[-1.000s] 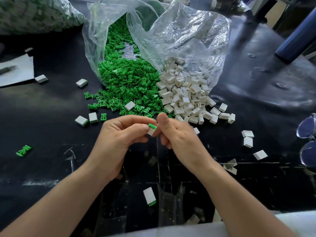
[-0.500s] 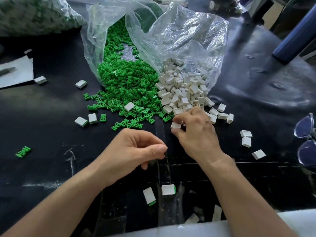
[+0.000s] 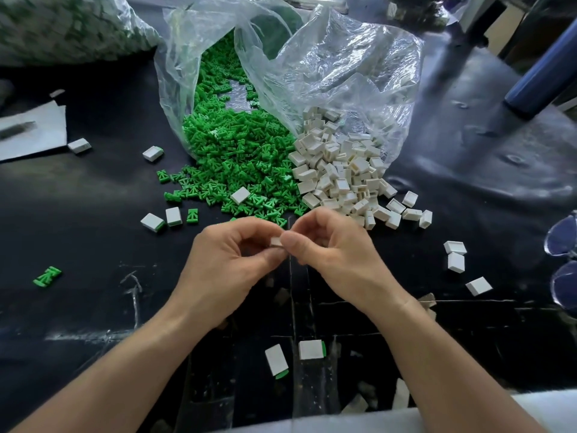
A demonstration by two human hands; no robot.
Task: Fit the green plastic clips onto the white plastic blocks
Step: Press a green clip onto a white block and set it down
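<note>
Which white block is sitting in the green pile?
The lone white block lying on the near edge of the green clips; the other loose ones lie on the black table.

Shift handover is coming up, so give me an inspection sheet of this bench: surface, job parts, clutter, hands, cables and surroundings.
Surface: black tabletop, scuffed, with pale marks near the front.
Job's things: green clips and white blocks spill in two heaps out of clear plastic bagging; two assembled pieces lie near the front edge.
Clutter: loose blocks scattered on the right, a stray clip on the left, a sheet of paper far left.
Hands: left hand and right hand together pinch one held block; no clip visible there.
Cables: nothing seen.
Surroundings: a second filled bag top left, a blue tube top right, glasses at the right edge.
</note>
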